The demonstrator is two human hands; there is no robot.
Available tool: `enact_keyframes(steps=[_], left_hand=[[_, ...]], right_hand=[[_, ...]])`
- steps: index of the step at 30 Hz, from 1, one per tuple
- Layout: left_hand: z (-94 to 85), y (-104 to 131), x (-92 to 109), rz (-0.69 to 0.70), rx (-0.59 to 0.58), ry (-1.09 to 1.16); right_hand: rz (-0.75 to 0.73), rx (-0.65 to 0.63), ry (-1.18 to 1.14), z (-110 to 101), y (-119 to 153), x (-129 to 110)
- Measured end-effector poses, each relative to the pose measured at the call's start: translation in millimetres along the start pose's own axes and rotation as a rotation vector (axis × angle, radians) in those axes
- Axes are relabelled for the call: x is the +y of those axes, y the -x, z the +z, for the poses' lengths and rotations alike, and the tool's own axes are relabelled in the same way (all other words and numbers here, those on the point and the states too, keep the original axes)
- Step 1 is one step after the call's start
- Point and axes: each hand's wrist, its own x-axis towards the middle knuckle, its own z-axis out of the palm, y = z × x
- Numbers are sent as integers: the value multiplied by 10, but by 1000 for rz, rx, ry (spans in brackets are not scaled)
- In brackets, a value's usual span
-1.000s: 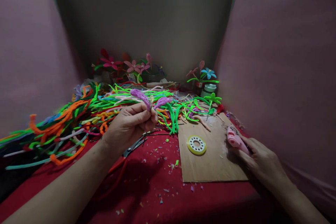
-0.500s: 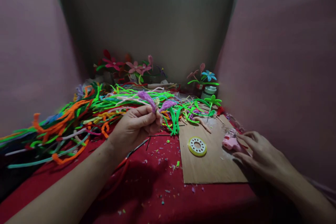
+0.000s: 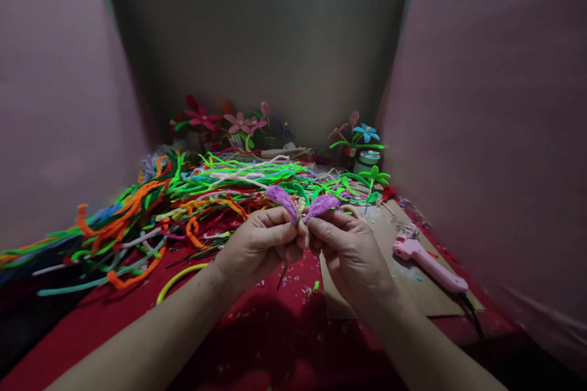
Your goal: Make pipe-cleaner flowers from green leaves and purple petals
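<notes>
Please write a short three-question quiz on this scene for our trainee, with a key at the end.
1. True or false: the pink glue gun lies on the cardboard.
2. What colour are the fuzzy petals between the left hand and right hand? A) blue B) purple C) red
3. Fill in: the loose orange stems lie toward the person's ____ side.

Key: 1 true; 2 B; 3 left.
</notes>
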Motion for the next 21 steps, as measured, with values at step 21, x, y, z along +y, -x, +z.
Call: enact_keyframes(steps=[21], left_hand=[[-24,-80,-29,112,146,-61]], right_hand=[[-138,80,190,-16,-39,-156]])
